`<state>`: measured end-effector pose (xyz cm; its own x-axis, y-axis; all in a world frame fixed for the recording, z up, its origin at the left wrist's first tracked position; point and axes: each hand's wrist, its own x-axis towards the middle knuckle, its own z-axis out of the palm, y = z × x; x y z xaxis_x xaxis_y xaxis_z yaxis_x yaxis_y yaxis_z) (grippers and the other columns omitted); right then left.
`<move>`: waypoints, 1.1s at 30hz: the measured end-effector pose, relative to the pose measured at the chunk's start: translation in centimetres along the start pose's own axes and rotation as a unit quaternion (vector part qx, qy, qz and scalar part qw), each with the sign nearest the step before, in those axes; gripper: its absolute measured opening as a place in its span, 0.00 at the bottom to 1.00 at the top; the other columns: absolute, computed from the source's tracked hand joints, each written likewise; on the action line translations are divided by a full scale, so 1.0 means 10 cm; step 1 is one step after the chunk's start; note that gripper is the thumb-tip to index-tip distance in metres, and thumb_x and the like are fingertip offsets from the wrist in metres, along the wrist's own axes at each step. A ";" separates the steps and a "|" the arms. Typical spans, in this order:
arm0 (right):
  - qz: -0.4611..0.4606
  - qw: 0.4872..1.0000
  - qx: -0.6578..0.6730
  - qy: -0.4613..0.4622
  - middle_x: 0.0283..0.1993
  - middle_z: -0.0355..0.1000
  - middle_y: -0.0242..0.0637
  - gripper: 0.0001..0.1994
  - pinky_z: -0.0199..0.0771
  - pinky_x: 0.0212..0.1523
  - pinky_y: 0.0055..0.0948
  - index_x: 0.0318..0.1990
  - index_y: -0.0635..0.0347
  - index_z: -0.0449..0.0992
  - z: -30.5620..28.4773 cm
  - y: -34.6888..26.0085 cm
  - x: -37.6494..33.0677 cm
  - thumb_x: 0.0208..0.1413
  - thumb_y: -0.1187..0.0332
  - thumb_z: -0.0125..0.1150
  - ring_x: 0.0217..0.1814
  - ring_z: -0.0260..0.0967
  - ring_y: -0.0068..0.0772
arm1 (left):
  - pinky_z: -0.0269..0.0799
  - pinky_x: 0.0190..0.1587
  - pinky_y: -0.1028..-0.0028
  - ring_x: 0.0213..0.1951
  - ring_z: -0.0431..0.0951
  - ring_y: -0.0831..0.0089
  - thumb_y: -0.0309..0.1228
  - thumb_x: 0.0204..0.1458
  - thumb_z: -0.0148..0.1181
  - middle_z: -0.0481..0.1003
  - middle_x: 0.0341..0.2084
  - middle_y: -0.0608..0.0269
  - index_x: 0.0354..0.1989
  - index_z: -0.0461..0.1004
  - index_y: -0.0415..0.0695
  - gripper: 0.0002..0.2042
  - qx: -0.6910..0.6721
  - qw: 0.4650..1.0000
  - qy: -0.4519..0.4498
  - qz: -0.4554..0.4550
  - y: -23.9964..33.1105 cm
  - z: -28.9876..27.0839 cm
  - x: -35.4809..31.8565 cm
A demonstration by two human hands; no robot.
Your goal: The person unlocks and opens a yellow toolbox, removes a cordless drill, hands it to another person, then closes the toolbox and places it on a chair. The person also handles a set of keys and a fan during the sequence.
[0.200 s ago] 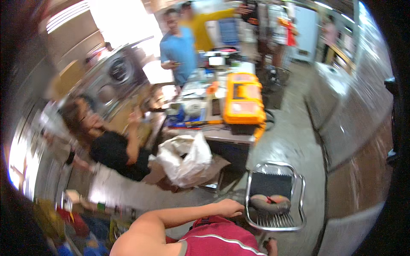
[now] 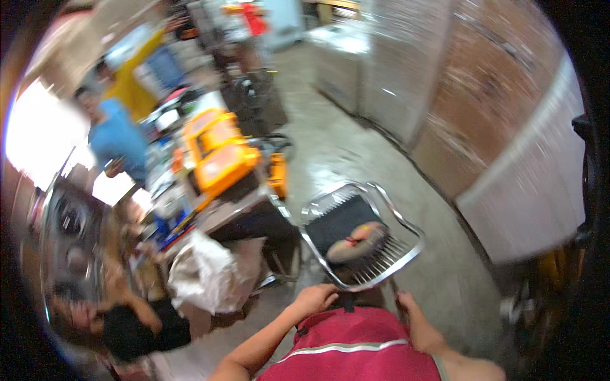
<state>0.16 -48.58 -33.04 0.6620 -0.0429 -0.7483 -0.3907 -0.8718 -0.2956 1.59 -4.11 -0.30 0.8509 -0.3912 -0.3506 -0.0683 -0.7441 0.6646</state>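
My left hand (image 2: 317, 298) hovers in front of my red apron (image 2: 346, 333), close to the near edge of a metal chair (image 2: 397, 265). Its fingers are loosely bent and nothing shows in them. On the apron's other side, by the same chair edge, is my right hand (image 2: 406, 301); its fingers are blurred and partly hidden. The chair has a shiny tubular frame, a black panel and a slatted part. A rounded grey cushion-like thing (image 2: 362, 244) with red and orange patches lies on it.
Left of the chair stands a cluttered table with an orange-yellow toolbox (image 2: 219, 155). A white sack (image 2: 203, 273) sits by its near end. A person in black (image 2: 143, 327) and one in blue (image 2: 117, 136) are at the left. Wrapped tall panels (image 2: 470, 101) line the right side.
My view has swung right and down, so the table and people have shifted left. My right arm has come more into view. The grey thing stays on the chair.
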 end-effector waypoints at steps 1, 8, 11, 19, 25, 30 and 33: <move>0.132 0.964 0.229 0.030 0.34 0.76 0.43 0.15 0.77 0.31 0.47 0.45 0.61 0.81 0.18 0.08 -0.05 0.66 0.58 0.56 0.27 0.74 0.42 | 0.75 0.49 0.50 0.48 0.79 0.45 0.43 0.65 0.53 0.80 0.45 0.48 0.50 0.76 0.46 0.16 0.016 1.000 -0.009 0.019 0.00 0.01 0.08; 0.108 0.985 0.129 0.042 0.39 0.81 0.43 0.14 0.79 0.41 0.45 0.47 0.60 0.83 0.25 0.83 -0.58 0.62 0.60 0.64 0.38 0.79 0.46 | 0.76 0.45 0.51 0.44 0.81 0.46 0.42 0.64 0.54 0.81 0.41 0.48 0.51 0.77 0.46 0.15 -0.001 0.996 -0.045 0.075 0.48 0.24 0.58; -0.022 0.990 -0.137 -0.024 0.40 0.82 0.45 0.14 0.78 0.42 0.44 0.46 0.60 0.84 0.18 1.03 -0.36 0.62 0.61 0.62 0.40 0.79 0.46 | 0.77 0.46 0.53 0.45 0.82 0.46 0.43 0.65 0.54 0.82 0.42 0.48 0.51 0.78 0.45 0.16 -0.085 0.996 -0.032 0.023 0.64 0.28 0.69; 0.144 0.987 0.047 -0.061 0.36 0.80 0.51 0.14 0.75 0.35 0.45 0.40 0.70 0.83 -0.91 1.63 0.66 0.59 0.66 0.59 0.37 0.79 0.43 | 0.75 0.52 0.52 0.49 0.81 0.47 0.48 0.64 0.53 0.81 0.45 0.47 0.51 0.79 0.45 0.20 -0.075 0.994 -0.011 -0.085 0.85 0.69 1.65; 0.212 0.919 0.333 0.007 0.36 0.78 0.45 0.21 0.75 0.27 0.46 0.44 0.67 0.80 -2.84 1.88 1.30 0.69 0.56 0.50 0.28 0.74 0.45 | 0.72 0.59 0.51 0.55 0.76 0.42 0.54 0.64 0.51 0.74 0.52 0.41 0.57 0.75 0.44 0.26 -0.002 0.983 0.015 -0.182 1.32 1.23 2.85; 0.153 0.850 0.503 -0.043 0.39 0.76 0.42 0.21 0.74 0.24 0.39 0.56 0.62 0.73 -4.32 2.07 1.82 0.72 0.54 0.44 0.28 0.73 0.38 | 0.71 0.61 0.50 0.59 0.73 0.43 0.55 0.64 0.52 0.71 0.57 0.42 0.61 0.72 0.44 0.28 0.063 0.991 0.022 -0.116 1.85 1.47 3.84; 0.128 0.913 0.386 0.025 0.39 0.76 0.42 0.19 0.75 0.26 0.35 0.60 0.60 0.71 -4.68 2.23 1.84 0.72 0.57 0.47 0.29 0.74 0.35 | 0.74 0.57 0.50 0.57 0.75 0.44 0.52 0.64 0.53 0.72 0.54 0.44 0.59 0.74 0.44 0.26 0.033 0.994 0.016 -0.103 1.92 1.54 4.43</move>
<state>33.58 -91.67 -25.58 0.5064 -0.2373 -0.8290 -0.8586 -0.2272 -0.4595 29.92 -44.01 -13.25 0.8661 -0.2113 -0.4531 0.0755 -0.8406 0.5364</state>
